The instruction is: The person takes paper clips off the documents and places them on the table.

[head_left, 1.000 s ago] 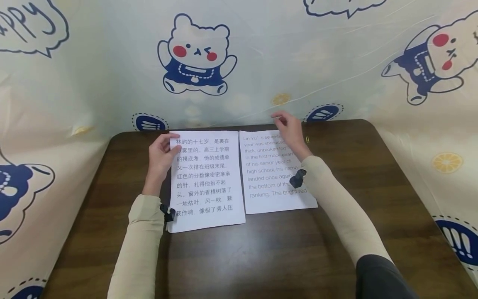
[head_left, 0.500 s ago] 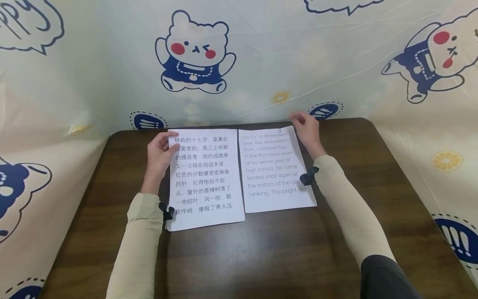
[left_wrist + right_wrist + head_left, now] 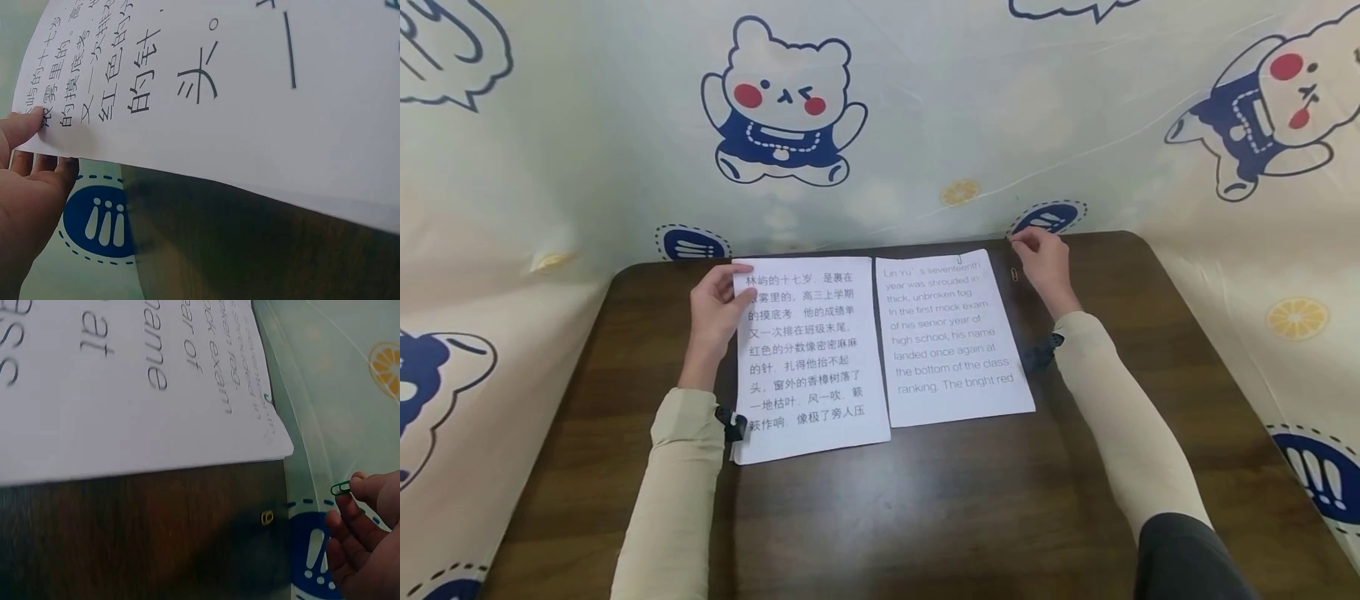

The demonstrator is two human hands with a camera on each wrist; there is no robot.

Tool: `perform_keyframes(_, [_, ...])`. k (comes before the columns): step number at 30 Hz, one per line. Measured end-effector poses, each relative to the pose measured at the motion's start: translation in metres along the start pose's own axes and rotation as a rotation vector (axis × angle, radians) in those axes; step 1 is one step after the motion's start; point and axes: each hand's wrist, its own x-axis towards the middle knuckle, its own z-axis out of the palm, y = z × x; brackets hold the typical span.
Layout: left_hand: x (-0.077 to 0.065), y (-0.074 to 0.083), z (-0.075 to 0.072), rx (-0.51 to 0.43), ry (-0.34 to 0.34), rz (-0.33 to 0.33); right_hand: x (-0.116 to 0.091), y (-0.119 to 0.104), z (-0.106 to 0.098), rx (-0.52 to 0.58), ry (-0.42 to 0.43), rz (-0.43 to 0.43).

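pinching looped green clip (image 3: 340,488) with right hand (image 3: 369,540), far right, near yellow clip (image 3: 267,517) on wood-grained table (image 3: 970,500); gripping white chinese-printed paper (image 3: 808,354) at left edge with left hand (image 3: 715,317).

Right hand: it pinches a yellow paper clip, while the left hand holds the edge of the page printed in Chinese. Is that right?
Not quite: the paper clip pinched by the right hand is green, as the right wrist view shows. The left hand does hold the edge of the page printed in Chinese.
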Motion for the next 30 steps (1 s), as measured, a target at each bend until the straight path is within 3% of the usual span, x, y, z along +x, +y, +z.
perform_keyframes(9, [0.002,0.003,0.003,0.019,0.0,-0.008,-0.002,0.018,-0.017,-0.105,-0.076,0.088])
perform_keyframes(18, [0.003,0.003,0.003,0.05,-0.001,-0.024,-0.004,0.033,-0.017,-0.17,-0.172,0.148])
perform_keyframes(30, [0.005,0.0,-0.004,0.044,-0.001,-0.012,0.0,0.038,-0.009,-0.171,-0.096,0.115])
